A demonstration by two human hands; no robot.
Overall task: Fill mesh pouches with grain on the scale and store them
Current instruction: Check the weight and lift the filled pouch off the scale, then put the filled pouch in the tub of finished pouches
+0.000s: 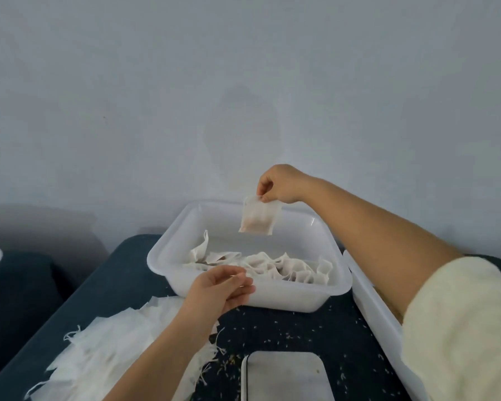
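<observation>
Head view: filled pouch hangs from right grip above tub.

Grey wall (faintly stained), dark couch.

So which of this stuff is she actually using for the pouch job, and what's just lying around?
In use:
- filled pouch, pinched by right hand
- white tub of filled pouches
- empty pouches
- scale
- left hand, loose

Lying about:
- spilled grain
- second tub
</observation>
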